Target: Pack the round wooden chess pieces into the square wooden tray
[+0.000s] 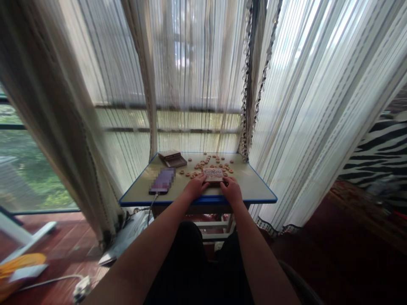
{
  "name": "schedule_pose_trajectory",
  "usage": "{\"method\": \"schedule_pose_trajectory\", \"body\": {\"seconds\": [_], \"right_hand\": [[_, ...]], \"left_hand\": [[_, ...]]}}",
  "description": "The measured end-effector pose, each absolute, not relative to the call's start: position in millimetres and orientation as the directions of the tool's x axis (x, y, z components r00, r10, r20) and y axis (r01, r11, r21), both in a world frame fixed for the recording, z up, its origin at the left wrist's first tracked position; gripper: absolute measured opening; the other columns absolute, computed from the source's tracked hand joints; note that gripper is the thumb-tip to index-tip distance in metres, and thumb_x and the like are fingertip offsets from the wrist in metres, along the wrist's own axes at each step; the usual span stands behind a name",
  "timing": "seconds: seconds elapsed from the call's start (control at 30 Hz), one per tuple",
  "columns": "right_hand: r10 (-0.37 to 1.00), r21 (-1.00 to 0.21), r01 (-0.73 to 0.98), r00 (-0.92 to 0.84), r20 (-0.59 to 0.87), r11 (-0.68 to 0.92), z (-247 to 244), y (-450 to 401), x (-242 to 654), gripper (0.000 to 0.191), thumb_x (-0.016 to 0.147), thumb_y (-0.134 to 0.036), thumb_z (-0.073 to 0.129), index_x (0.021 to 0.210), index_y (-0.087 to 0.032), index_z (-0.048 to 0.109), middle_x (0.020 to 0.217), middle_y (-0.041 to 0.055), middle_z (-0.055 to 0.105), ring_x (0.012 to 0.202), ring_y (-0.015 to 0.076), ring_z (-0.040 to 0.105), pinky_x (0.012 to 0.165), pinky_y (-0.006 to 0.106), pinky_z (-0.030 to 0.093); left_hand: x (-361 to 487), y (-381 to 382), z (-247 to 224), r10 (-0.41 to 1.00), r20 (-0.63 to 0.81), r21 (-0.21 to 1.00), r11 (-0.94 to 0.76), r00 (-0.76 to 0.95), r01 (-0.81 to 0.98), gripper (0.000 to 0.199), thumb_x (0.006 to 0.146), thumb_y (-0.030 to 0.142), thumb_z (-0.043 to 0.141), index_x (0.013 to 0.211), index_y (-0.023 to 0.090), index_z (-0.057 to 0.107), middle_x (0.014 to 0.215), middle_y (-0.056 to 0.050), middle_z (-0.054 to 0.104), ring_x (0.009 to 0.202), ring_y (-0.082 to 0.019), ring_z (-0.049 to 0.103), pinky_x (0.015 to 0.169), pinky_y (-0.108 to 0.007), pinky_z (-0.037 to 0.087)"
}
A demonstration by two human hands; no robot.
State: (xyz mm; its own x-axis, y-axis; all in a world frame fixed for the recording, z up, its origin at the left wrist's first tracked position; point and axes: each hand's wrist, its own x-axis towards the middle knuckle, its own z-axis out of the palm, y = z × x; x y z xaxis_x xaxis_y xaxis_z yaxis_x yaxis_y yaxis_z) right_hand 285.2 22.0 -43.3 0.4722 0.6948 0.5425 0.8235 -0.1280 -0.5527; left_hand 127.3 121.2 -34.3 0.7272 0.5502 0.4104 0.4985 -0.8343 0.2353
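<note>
My left hand (196,186) and my right hand (231,189) grip the two near corners of a small reddish-brown wooden box (213,173). A dark pattern marks its top face. The box is at the table's front middle; whether it rests on the surface I cannot tell. Behind and beside it lie many round wooden discs (207,160) that look like Chinese chess pieces, scattered loosely. Some sit close to my left fingertips. The marks on the discs are too small to read.
The pale table (256,186) has a blue edge. At its back left is a brown open box (176,161) with a lid-like part (170,154). A phone (163,181) with a white cable (150,207) lies at the left. Curtains (197,76) hang behind.
</note>
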Motion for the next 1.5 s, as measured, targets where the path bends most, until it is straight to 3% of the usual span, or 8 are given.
{"method": "schedule_pose_trajectory", "body": {"seconds": [0.4, 0.63, 0.77, 0.9, 1.07, 1.13, 1.27, 1.5], "right_hand": [[0.684, -0.551, 0.821, 0.489, 0.541, -0.151, -42, 20, 284, 0.024, 0.075, -0.024, 0.050, 0.091, -0.015, 0.066, 0.094, 0.0090, 0.062, 0.083, 0.0172, 0.057, 0.081, 0.027, 0.044], [0.680, -0.547, 0.822, 0.492, 0.543, -0.158, -40, 18, 282, 0.018, 0.074, -0.025, 0.048, 0.076, -0.016, 0.064, 0.081, 0.0060, 0.060, 0.074, 0.0155, 0.055, 0.074, 0.026, 0.043], [0.695, -0.527, 0.834, 0.476, 0.539, -0.162, -39, 18, 280, 0.017, 0.073, -0.026, 0.048, 0.072, -0.016, 0.062, 0.076, 0.0047, 0.058, 0.070, 0.0155, 0.053, 0.072, 0.027, 0.043], [0.700, -0.504, 0.853, 0.440, 0.562, -0.132, -40, 20, 281, 0.022, 0.073, -0.027, 0.050, 0.084, -0.016, 0.065, 0.090, 0.0081, 0.061, 0.087, 0.0188, 0.054, 0.084, 0.030, 0.041], [0.800, -0.464, 0.885, 0.306, 0.516, -0.039, -40, 23, 284, 0.043, 0.080, -0.035, 0.048, 0.116, -0.015, 0.057, 0.128, 0.0110, 0.049, 0.118, 0.0216, 0.043, 0.101, 0.034, 0.032], [0.836, -0.459, 0.888, 0.285, 0.470, -0.045, -40, 25, 284, 0.043, 0.083, -0.037, 0.045, 0.118, -0.016, 0.057, 0.131, 0.0103, 0.048, 0.121, 0.0212, 0.041, 0.102, 0.035, 0.031], [0.859, -0.456, 0.888, 0.283, 0.426, -0.066, -40, 26, 285, 0.040, 0.084, -0.038, 0.044, 0.117, -0.019, 0.058, 0.127, 0.0082, 0.052, 0.119, 0.0203, 0.045, 0.101, 0.035, 0.033], [0.859, -0.452, 0.888, 0.294, 0.420, -0.083, -40, 26, 285, 0.040, 0.084, -0.038, 0.045, 0.116, -0.018, 0.059, 0.127, 0.0081, 0.052, 0.117, 0.0212, 0.047, 0.100, 0.035, 0.035]], "left_hand": [[124, 111, -25, 0.572, 0.423, 0.275, -0.820, 0.702, 0.503, 0.045, 0.079, 0.042, 0.050, 0.115, 0.016, 0.056, 0.123, -0.009, 0.055, 0.113, -0.021, 0.050, 0.098, -0.028, 0.036], [120, 106, -22, 0.673, 0.419, 0.290, -0.735, 0.609, 0.613, 0.040, 0.080, 0.050, 0.044, 0.092, 0.019, 0.067, 0.091, -0.007, 0.068, 0.086, -0.020, 0.061, 0.078, -0.028, 0.044], [119, 105, -21, 0.739, 0.407, 0.294, -0.662, 0.537, 0.689, 0.045, 0.084, 0.050, 0.036, 0.086, 0.020, 0.069, 0.083, -0.008, 0.068, 0.082, -0.020, 0.061, 0.076, -0.030, 0.043], [120, 106, -21, 0.705, 0.466, 0.277, -0.690, 0.535, 0.668, 0.041, 0.083, 0.047, 0.039, 0.093, 0.017, 0.066, 0.092, -0.009, 0.066, 0.089, -0.022, 0.059, 0.081, -0.032, 0.043], [124, 111, -22, 0.564, 0.495, 0.233, -0.819, 0.661, 0.524, 0.052, 0.083, 0.049, 0.042, 0.123, 0.017, 0.050, 0.132, -0.009, 0.047, 0.124, -0.023, 0.037, 0.104, -0.034, 0.029], [125, 113, -24, 0.553, 0.426, 0.240, -0.832, 0.716, 0.500, 0.054, 0.084, 0.051, 0.038, 0.127, 0.019, 0.046, 0.138, -0.008, 0.039, 0.130, -0.023, 0.029, 0.106, -0.035, 0.024], [127, 116, -26, 0.561, 0.317, 0.280, -0.825, 0.765, 0.490, 0.055, 0.085, 0.054, 0.032, 0.128, 0.021, 0.045, 0.140, -0.006, 0.037, 0.132, -0.021, 0.027, 0.105, -0.033, 0.027], [126, 120, -26, 0.554, 0.332, 0.293, -0.830, 0.763, 0.475, 0.056, 0.084, 0.055, 0.033, 0.125, 0.020, 0.050, 0.137, -0.007, 0.042, 0.130, -0.021, 0.031, 0.103, -0.032, 0.029]]}}
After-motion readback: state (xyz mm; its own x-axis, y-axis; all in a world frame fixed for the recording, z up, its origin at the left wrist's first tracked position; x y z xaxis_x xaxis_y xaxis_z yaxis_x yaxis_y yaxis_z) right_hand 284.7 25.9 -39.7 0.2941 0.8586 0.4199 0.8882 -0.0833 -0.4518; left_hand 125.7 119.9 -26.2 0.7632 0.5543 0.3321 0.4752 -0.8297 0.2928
